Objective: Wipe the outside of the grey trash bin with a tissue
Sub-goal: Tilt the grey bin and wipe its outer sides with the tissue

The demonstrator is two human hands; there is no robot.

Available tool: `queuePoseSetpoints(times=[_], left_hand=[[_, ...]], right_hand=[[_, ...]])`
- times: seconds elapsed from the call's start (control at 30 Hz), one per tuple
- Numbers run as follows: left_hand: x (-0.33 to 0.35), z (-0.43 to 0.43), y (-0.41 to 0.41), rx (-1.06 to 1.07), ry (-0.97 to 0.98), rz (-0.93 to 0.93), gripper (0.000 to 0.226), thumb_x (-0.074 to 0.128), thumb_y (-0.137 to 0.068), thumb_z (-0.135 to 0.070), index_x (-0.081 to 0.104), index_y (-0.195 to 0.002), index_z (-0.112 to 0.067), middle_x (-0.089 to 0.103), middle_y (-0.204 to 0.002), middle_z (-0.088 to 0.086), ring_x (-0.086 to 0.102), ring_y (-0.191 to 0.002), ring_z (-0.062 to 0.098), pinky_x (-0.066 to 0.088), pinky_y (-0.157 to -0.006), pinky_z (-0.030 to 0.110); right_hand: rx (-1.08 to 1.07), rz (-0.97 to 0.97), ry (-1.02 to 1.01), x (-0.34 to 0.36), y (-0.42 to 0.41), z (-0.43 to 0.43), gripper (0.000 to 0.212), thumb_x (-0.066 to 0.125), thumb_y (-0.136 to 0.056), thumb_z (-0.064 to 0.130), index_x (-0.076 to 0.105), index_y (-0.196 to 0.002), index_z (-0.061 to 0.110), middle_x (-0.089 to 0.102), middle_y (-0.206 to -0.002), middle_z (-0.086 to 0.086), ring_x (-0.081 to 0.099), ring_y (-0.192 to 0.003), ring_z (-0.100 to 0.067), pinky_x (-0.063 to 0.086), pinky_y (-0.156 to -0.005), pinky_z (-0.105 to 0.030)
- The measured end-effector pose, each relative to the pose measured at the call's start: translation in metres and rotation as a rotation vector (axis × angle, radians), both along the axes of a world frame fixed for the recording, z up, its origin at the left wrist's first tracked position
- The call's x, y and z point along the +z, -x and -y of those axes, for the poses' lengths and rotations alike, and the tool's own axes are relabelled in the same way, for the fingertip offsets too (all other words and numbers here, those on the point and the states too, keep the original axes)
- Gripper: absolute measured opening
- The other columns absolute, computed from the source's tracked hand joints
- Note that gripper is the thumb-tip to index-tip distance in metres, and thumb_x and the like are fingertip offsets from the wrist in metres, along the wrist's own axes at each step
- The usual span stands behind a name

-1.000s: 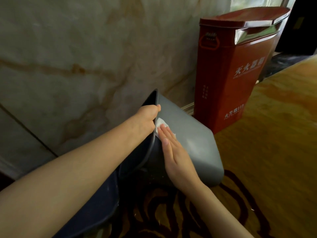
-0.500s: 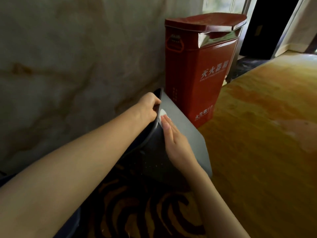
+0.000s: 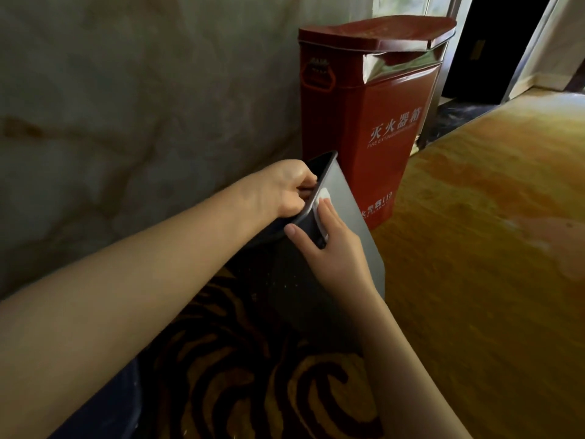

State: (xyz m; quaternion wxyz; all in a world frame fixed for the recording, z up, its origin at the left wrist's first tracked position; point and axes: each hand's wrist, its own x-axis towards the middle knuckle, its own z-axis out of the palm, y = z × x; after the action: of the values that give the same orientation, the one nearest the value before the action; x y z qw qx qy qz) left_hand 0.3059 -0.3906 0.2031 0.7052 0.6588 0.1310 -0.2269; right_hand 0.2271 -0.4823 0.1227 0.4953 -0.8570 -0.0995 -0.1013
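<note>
Two hands are seen on the grey trash bin, which is tilted on the patterned carpet with its open mouth turned toward the marble wall; the left hand is curled over the bin's rim near the top, fingers hooked inside the opening and thumb side outside, so the rim is gripped between them; the right hand is laid on the bin's outer corner just below the left hand, fingers stretched flat along the lit grey side, thumb spread onto the darker adjacent face; a white tissue is pressed under the right fingertips against the outer wall, just beside the rim and close to the left hand's knuckles; only a small bunched part of the tissue is shown past the fingertips; the bin's base end is pointed toward the camera and partly covered by the right forearm; a red fire extinguisher box is stood upright against the wall just behind the bin, white lettering on its front; whether bin and box touch cannot be told; a golden carpet area is spread to the right; a dark doorway is seen at upper right.
</note>
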Motion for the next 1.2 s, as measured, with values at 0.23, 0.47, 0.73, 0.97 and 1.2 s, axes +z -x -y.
queuePoseSetpoints(times=[0.23, 0.47, 0.73, 0.97, 1.2], left_hand=[[0.007, -0.071, 0.031, -0.678, -0.383, 0.152, 0.039, 0.052, -0.083, -0.047, 0.062, -0.114, -0.025, 0.066, -0.117, -0.006, 0.059, -0.111, 0.008, 0.042, -0.099, 0.028], [-0.023, -0.092, 0.047, -0.744, -0.455, 0.322, 0.063, 0.053, -0.088, -0.011, 0.025, -0.144, -0.024, 0.052, -0.136, -0.007, 0.052, -0.121, 0.002, 0.045, -0.100, 0.023], [-0.037, -0.096, 0.066, -0.480, -0.300, 0.475, 0.037, 0.050, -0.090, -0.019, 0.050, -0.121, -0.038, 0.066, -0.119, -0.009, 0.061, -0.112, 0.008, 0.050, -0.094, 0.025], [-0.018, -0.115, 0.083, -0.106, -0.260, 0.550, 0.031, 0.045, -0.093, -0.011, 0.057, -0.120, -0.019, 0.073, -0.091, -0.005, 0.070, -0.082, 0.004, 0.054, -0.068, 0.015], [-0.014, -0.126, 0.089, 0.162, -0.465, 0.635, 0.023, 0.048, -0.091, -0.011, 0.068, -0.097, -0.020, 0.070, -0.081, -0.001, 0.064, -0.073, 0.009, 0.052, -0.070, 0.021]], right_hand=[[0.027, 0.011, 0.042, 0.002, -0.013, -0.016, 0.080, 0.049, -0.084, 0.056, 0.016, -0.147, 0.019, 0.016, -0.156, 0.002, 0.013, -0.142, -0.012, 0.020, -0.110, -0.030], [0.128, -0.069, -0.058, 0.004, -0.024, -0.001, 0.053, 0.038, -0.095, 0.043, 0.028, -0.143, 0.023, 0.025, -0.153, 0.005, 0.019, -0.139, -0.005, 0.012, -0.105, -0.016], [0.158, 0.002, -0.042, 0.010, -0.011, -0.014, 0.044, 0.029, -0.100, 0.031, 0.027, -0.143, 0.020, 0.025, -0.153, 0.005, 0.019, -0.139, -0.005, 0.010, -0.105, -0.014], [0.248, 0.109, -0.006, 0.027, -0.007, -0.060, 0.043, 0.031, -0.100, 0.020, 0.030, -0.142, 0.008, 0.028, -0.152, -0.006, 0.021, -0.140, -0.012, 0.008, -0.103, -0.009], [0.266, 0.073, 0.175, 0.033, -0.006, -0.075, 0.042, 0.027, -0.100, 0.028, 0.037, -0.139, 0.018, 0.039, -0.147, -0.001, 0.038, -0.132, -0.024, 0.028, -0.101, -0.029]])
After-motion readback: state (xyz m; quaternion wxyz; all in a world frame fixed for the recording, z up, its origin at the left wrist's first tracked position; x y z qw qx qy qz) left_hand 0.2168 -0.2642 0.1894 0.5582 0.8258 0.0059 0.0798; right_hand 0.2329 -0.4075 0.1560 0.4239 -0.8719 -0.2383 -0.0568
